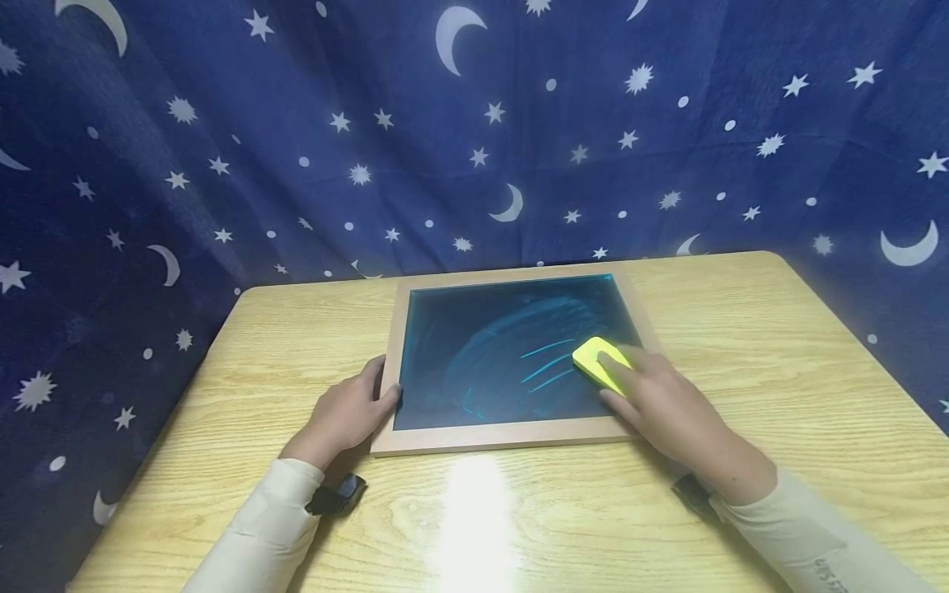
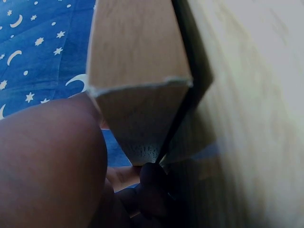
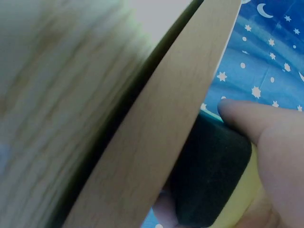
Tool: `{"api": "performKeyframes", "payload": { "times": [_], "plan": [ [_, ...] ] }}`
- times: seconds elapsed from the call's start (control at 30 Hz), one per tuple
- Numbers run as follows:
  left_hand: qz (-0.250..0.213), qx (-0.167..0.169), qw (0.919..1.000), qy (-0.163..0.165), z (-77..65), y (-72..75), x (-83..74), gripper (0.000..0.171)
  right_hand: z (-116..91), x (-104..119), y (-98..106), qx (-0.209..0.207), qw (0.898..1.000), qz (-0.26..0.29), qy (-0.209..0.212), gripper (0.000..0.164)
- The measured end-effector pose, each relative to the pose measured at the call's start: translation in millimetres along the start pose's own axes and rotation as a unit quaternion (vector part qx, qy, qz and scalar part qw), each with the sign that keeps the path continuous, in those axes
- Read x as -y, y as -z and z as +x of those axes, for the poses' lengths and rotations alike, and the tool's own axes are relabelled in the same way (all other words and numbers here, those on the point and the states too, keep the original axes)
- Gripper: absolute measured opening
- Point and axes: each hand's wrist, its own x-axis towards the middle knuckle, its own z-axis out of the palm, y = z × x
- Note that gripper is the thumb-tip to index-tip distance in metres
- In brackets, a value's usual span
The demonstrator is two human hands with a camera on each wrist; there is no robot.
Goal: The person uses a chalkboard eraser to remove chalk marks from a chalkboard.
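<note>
A small chalkboard (image 1: 460,354) in a light wooden frame (image 1: 504,434) lies on the table. Blue strokes and a smeared arc of blue mark its dark surface. My left hand (image 1: 344,412) grips the frame's left side, thumb over the top face and fingers around the outer edge. In my right hand (image 1: 670,403) is a yellow eraser (image 1: 593,352), held over the right part of the board beside the blue strokes. The right wrist view shows the eraser's dark felt side (image 3: 211,171) close by the frame's edge, gripped between thumb and fingers.
The wood-grain table (image 1: 778,346) extends around the board, with a bright glare patch near its front. Behind and to the left hangs a dark blue curtain (image 1: 415,123) with moons and stars. Black bands (image 1: 337,496) are strapped on the wrists.
</note>
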Motion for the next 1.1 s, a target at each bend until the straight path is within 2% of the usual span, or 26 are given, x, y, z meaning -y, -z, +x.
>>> {"api": "performKeyframes", "payload": {
  "times": [0.23,0.53,0.83,1.1],
  "plan": [
    [0.001,0.0,1.0,0.001,0.7,-0.2,0.9,0.066,-1,6,-1,0.018,1.0,0.007,0.01,0.053],
    [0.001,-0.001,1.0,0.0,0.2,1.1,-0.6,0.066,-2,12,-3,0.016,0.999,0.005,0.032,0.054],
    [-0.002,0.001,1.0,0.0,-0.1,0.5,0.1,0.066,-3,20,-3,0.051,0.998,0.005,0.038,0.056],
    [0.001,-0.001,1.0,-0.001,0.3,0.1,0.3,0.066,-4,23,-5,0.046,0.997,0.005,0.066,0.056]
  ]
}}
